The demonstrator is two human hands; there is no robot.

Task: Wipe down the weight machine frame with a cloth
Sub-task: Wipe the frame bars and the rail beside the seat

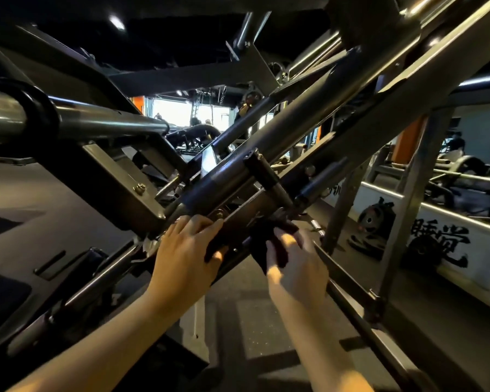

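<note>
The left hand [186, 250] wraps its fingers round the slanted frame [266, 165]. Just right of it, the right hand [294, 264] pinches a dark cloth [262, 239] against the same bar. The cloth looks soft and light, best bunched in the palm; the frame looks rigid and heavy.

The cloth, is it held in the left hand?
No, the dark cloth is in the right hand, while the left hand grips the frame bar.

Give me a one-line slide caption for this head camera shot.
Left hand braces on the weight machine frame while the right hand presses a dark cloth against it.
</note>
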